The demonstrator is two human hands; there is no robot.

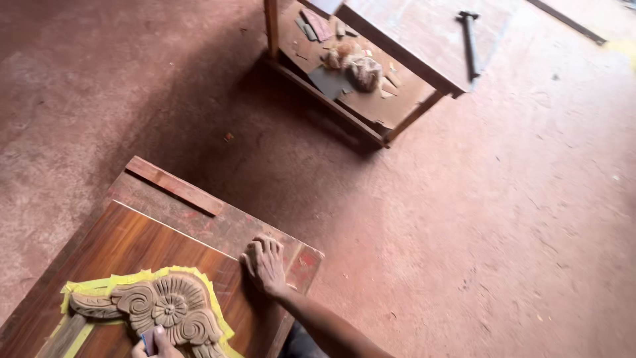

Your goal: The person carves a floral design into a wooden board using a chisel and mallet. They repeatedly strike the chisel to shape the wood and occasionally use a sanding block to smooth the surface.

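Two hands in view, both on the near-left work surface. Right hand (pixel 265 265) lies flat with fingers close together, palm down on the far-right part of the wooden board (pixel 126 245), near its reddish worn edge; it grips nothing, just presses. Left hand (pixel 156 343) is mostly cut off at the near edge of frame; fingertips seem to pinch a small bluish thing against the carving, can't tell what it is

Carved wood ornament (pixel 159 308) sits near-left on the board: floral rosette with scrolls, pale raw wood, bedded on yellow tape (pixel 215 301) that rings its outline

Handling, my read:
- carving is rigid, light to moderate in weight, not slippery (matte unfinished grain)
- fragile at the thin scroll tips and the left-pointing leaf; relief edges would chip under side load
- best hold is the thick rosette body or the outer rim, pressing down rather than pinching tips
- tape probably fixes it in place, so prying up risks snapping it
- board is stiff, heavy, laminated and smoother, so the flat palm is a sensible way to steady it

A raised wood strip (pixel 175 185) runs along the board's far-left edge. Far side, well apart: low wooden bench (pixel 411 40) with a lower shelf holding wood scraps (pixel 358 66), and a dark hammer (pixel 469 40) on its top. Red dusty floor (pixel 497 219) all around
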